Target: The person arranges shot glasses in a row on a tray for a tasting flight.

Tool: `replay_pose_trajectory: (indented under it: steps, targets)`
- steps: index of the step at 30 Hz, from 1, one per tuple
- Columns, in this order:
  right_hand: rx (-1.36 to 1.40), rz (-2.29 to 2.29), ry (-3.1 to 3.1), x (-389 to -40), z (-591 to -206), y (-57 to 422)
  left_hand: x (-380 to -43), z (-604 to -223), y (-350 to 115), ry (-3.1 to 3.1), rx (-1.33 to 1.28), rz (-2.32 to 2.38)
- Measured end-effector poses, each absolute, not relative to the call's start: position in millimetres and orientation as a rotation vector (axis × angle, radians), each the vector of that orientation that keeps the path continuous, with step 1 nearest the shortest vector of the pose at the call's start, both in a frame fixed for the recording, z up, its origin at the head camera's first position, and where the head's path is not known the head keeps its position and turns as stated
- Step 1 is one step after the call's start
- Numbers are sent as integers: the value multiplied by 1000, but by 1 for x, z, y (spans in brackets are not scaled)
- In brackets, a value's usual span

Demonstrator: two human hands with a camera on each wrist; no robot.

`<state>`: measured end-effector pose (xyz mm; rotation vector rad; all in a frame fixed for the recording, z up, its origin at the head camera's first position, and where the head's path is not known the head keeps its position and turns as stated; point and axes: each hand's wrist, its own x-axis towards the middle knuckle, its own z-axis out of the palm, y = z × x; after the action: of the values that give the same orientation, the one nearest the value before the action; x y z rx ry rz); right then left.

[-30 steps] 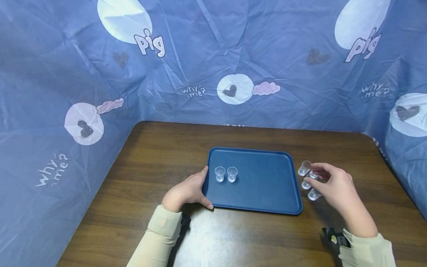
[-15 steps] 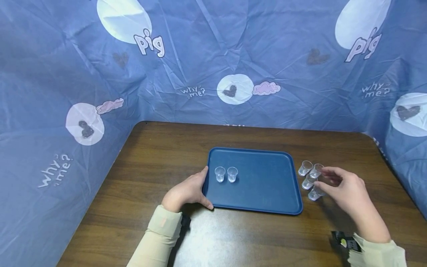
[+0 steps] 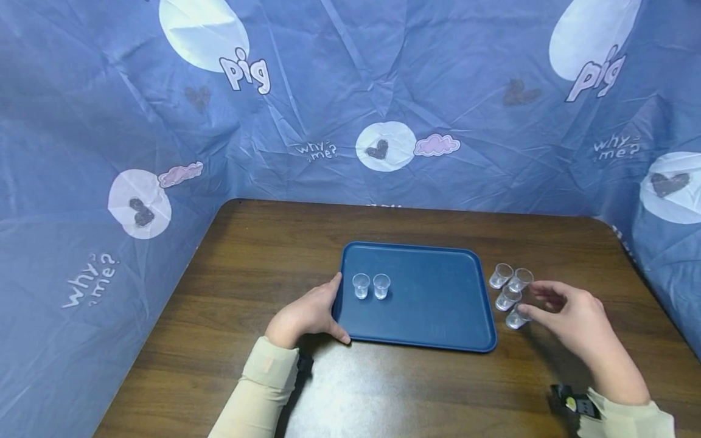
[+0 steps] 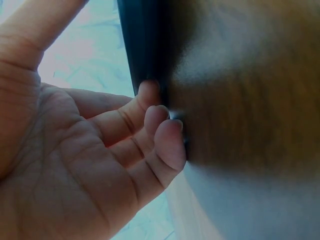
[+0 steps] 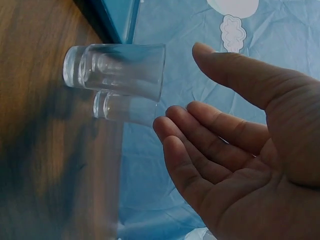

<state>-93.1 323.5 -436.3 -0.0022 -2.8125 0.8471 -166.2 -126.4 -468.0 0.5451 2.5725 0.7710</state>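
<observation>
A blue rectangular tray point(image 3: 427, 298) lies on the table with two small clear shot glasses, a left one point(image 3: 361, 286) and a right one point(image 3: 381, 286), upright near its left end. My left hand point(image 3: 306, 313) rests spread at the tray's near left corner, index finger along the left edge and thumb at the front edge. Several more shot glasses point(image 3: 509, 298) stand clustered just right of the tray. Beside the cluster, my right hand point(image 3: 572, 316) holds nothing; its thumb and fingers are apart. In the right wrist view, the nearest glass point(image 5: 125, 70) stands just beyond the fingertips.
The brown wooden table point(image 3: 274, 243) extends around the tray. A blue printed sheet point(image 3: 306, 109) hangs behind it and along both sides. Light glares off the tabletop in front of the tray.
My right hand has drawn back to the right and slightly toward me, away from the glass cluster, uncovering more of the glasses. My left hand and the tray have stayed put.
</observation>
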Motion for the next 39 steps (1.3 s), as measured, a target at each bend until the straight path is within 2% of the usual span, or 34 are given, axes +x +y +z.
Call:
replay_pose_trajectory:
  steps: [39]
  targets:
    - [-34, 911, -3038, -91, -458, 324, -165, -468, -127, 2572, 543, 769]
